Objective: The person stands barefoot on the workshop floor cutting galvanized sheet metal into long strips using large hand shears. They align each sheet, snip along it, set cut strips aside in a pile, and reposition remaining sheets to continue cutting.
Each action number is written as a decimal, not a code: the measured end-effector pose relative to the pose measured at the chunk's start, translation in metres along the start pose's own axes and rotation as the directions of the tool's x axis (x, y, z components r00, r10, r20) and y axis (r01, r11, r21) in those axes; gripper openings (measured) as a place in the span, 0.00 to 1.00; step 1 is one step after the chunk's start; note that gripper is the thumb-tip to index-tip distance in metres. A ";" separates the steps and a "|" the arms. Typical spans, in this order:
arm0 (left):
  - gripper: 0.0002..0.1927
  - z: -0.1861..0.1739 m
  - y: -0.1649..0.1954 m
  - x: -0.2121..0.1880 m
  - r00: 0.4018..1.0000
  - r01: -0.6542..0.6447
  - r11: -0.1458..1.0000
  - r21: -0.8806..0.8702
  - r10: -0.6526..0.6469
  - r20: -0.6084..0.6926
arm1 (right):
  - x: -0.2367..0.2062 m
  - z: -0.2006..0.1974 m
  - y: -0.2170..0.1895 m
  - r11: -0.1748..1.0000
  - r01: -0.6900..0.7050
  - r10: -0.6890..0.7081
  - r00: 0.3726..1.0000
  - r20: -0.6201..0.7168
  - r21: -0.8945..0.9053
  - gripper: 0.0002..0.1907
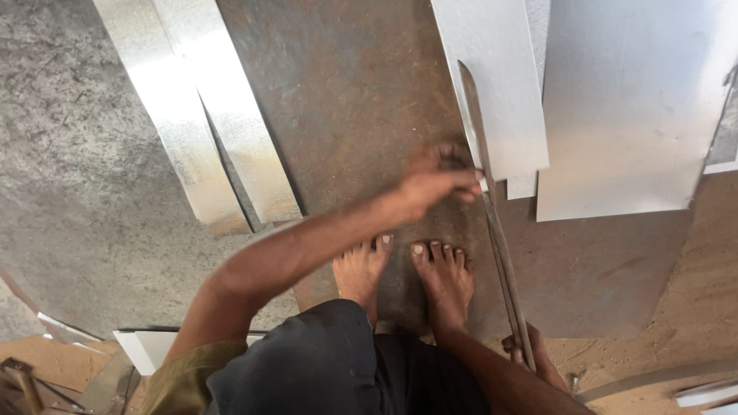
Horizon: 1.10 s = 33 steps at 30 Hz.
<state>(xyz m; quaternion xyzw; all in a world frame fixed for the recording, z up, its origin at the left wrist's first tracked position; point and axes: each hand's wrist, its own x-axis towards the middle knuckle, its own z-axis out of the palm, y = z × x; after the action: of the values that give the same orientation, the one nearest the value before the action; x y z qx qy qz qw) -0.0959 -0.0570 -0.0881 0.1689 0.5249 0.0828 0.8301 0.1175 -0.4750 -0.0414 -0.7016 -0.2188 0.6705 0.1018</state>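
rusty steel plate (346, 92) on floor, bearing cut metal sheets (623, 107), bare feet (442, 280).

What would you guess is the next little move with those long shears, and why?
Probably closing the long shears a little to bite into the metal sheet. The left hand pins the sheet's lower edge right beside the blades, the right hand grips the handles low down, and the blade tip lies along the sheet's left edge.
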 end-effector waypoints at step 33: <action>0.12 -0.005 -0.016 0.014 0.997 -0.064 0.997 -0.038 0.065 0.042 | 0.014 -0.032 -0.061 0.964 -0.227 0.248 0.957 0.151 -0.141 0.48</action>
<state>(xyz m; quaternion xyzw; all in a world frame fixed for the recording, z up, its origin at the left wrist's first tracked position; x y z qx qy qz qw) -0.0950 -0.0663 -0.1073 0.1725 0.4996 0.1154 0.8410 0.1387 -0.4097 -0.0245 -0.6688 -0.1813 0.7198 -0.0416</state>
